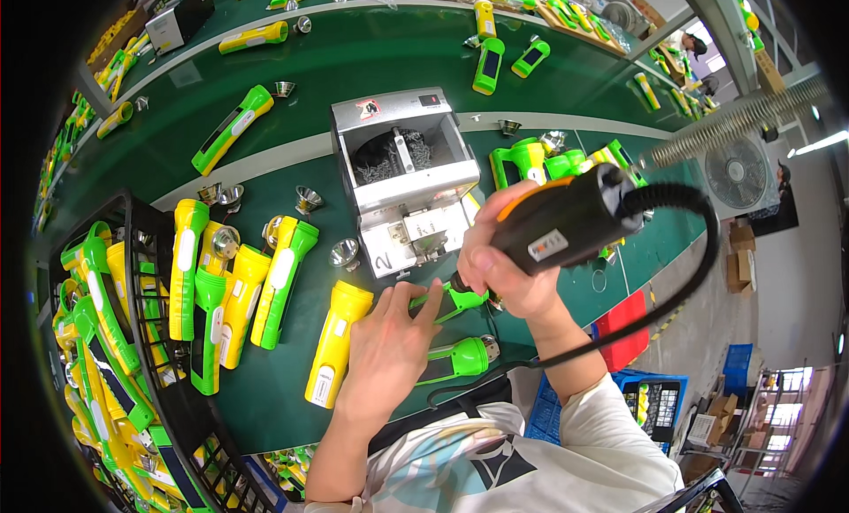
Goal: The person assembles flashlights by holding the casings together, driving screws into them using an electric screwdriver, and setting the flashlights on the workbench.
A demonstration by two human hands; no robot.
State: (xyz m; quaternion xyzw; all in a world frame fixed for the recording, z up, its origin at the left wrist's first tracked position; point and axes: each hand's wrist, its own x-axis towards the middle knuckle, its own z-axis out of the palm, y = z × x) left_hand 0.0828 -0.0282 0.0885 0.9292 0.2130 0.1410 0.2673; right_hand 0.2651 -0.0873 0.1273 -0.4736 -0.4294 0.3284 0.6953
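Observation:
My right hand (508, 265) is wrapped round a black electric screwdriver (566, 230), held tilted with its tip down by the work. Under that tip lies a green flashlight part (462, 304) on the bench. The fingers of my left hand (387, 343) press on this part and steady it; its far side is partly hidden by the hands. Just left of my left hand lies a yellow flashlight (340, 336). Nearer to me, a green flashlight (467, 357) with a bulb end rests partly behind my left wrist. A metal screw feeder (409, 179) holding many small screws stands just beyond my hands.
At the left, a black crate (133, 274) is full of yellow and green flashlights. More flashlights (283, 283) and silver reflectors (344, 253) lie beside it. A green conveyor belt (354, 53) runs beyond. The screwdriver's black cable (699, 274) loops past my right forearm.

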